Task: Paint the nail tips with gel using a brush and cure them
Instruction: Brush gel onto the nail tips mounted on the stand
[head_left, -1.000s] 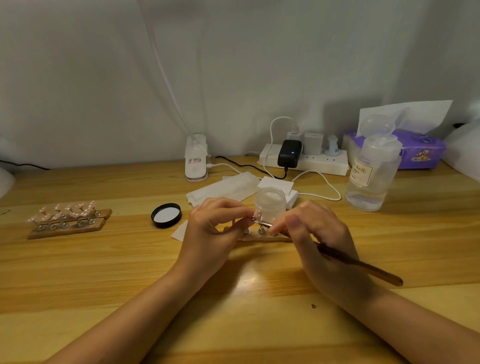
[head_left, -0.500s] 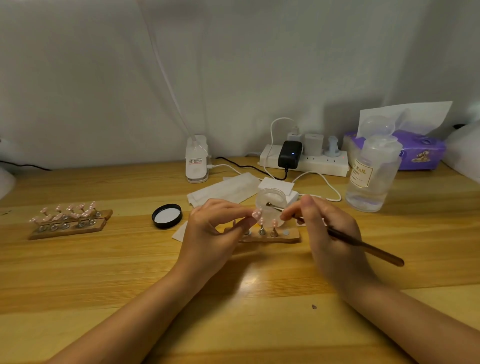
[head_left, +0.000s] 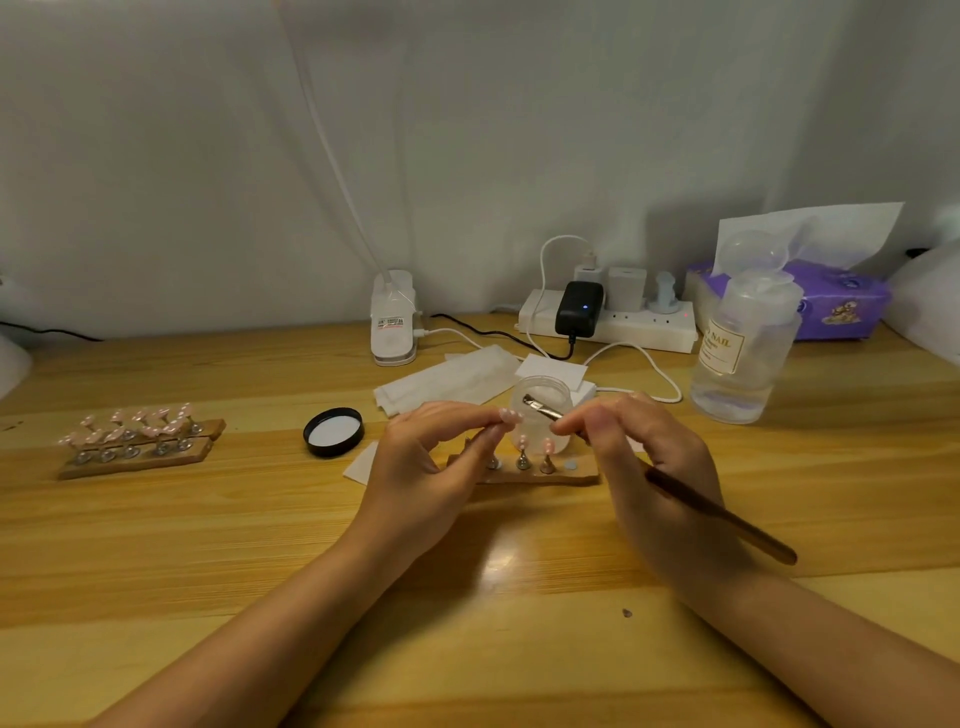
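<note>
1. While the left hand (head_left: 426, 462) pinches one pink nail tip (head_left: 509, 414) between thumb and fingertips, lifted just above the wooden strip (head_left: 524, 475), the right hand (head_left: 649, 467) has its fingers curled round the brush (head_left: 717, 519), with the bristle end pointing left and sitting over the open gel jar (head_left: 543, 415).
2. Three more tips stand on little metal posts on that strip right in front of the jar. One round pad on the right end looks bare, so I'd guess that's where the held tip belongs.
3. Biggest risk imo: the jar is touching distance from both sets of knuckles and has no lid on; the black lid (head_left: 332, 432) lies off to the left. One sloppy wrist move could tip it, and gel could run across the desk (head_left: 208, 545).
4. Too much gel on the bristles could flood the tip's edges and get on the pinching fingers.
5. That pinch is tiny. If it slips, the wet tip lands face down.
6. Finished-looking sets (head_left: 137, 441) sit well apart on the far left, so they're safe from drips.
7. I can't tell which gadget here is the curing lamp.
</note>
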